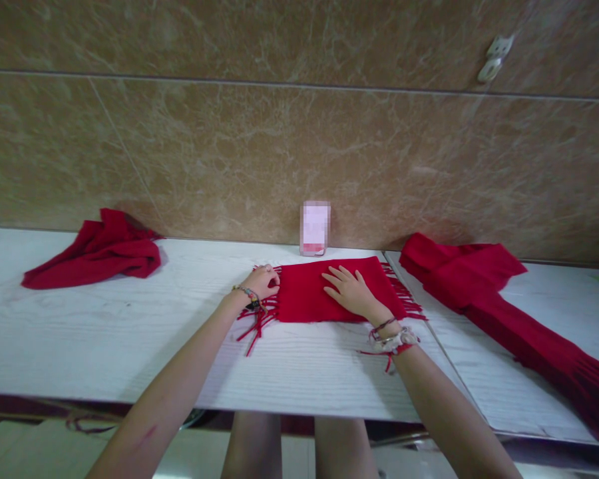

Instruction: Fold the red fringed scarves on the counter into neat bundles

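Note:
A red fringed scarf (302, 293) lies folded into a flat rectangle, with tassels sticking out at its left and right ends. My right hand (349, 289) rests flat on its right half, fingers spread. At the left end, my left hand (263, 281) has its thumb and fingers curled together over the tassels by the upper corner. It appears to pinch some of the fringe, though the fingertips partly hide it. Several tassels hang loose below that wrist.
The white wood-grain table (154, 346) meets a brown marbled wall (229, 159). A phone (315, 227) with a blurred screen leans there. One crumpled red cloth (104, 249) lies left; another long red scarf (494, 299) stretches right to the table's edge. A white fitting (496, 58) is on the wall.

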A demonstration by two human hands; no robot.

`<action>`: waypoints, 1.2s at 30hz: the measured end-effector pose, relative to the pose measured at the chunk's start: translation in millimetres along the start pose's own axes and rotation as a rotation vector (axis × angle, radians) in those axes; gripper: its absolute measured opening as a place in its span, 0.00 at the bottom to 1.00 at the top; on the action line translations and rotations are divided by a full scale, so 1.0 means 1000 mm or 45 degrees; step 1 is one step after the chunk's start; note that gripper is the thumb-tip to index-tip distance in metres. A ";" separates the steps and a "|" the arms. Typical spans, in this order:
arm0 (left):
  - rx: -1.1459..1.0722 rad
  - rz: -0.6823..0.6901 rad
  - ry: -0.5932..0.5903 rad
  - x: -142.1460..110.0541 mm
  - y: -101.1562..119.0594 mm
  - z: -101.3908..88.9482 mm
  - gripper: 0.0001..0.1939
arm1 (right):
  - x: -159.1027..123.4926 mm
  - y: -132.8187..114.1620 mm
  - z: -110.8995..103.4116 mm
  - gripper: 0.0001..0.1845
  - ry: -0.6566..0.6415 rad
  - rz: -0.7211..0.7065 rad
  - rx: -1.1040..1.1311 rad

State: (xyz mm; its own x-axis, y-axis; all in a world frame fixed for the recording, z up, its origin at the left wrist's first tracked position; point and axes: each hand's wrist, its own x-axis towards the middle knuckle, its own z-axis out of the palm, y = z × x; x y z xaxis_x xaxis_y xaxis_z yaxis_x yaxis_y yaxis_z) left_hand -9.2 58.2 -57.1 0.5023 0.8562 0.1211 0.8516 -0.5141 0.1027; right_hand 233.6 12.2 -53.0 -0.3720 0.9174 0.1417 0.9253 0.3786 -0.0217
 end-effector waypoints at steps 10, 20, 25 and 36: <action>0.027 -0.090 0.068 -0.003 -0.003 -0.003 0.07 | 0.000 0.000 0.000 0.22 -0.007 -0.003 0.011; 0.303 -0.192 0.002 -0.007 0.001 -0.018 0.08 | 0.001 0.002 0.002 0.22 -0.011 -0.006 0.021; 0.415 -0.442 -0.113 -0.014 -0.015 -0.027 0.10 | 0.001 0.002 0.001 0.22 -0.014 0.000 0.037; 0.249 -0.260 0.048 -0.009 -0.014 -0.023 0.13 | 0.001 0.000 0.001 0.23 -0.009 0.010 0.014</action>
State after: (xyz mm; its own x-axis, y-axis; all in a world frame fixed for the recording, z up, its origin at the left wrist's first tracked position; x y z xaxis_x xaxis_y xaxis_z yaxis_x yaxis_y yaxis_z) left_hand -29.5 56.4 -37.0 0.3144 0.9367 0.1542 0.9492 -0.3081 -0.0634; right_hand 233.7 12.9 -53.8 -0.3655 0.9210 0.1345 0.9272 0.3730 -0.0339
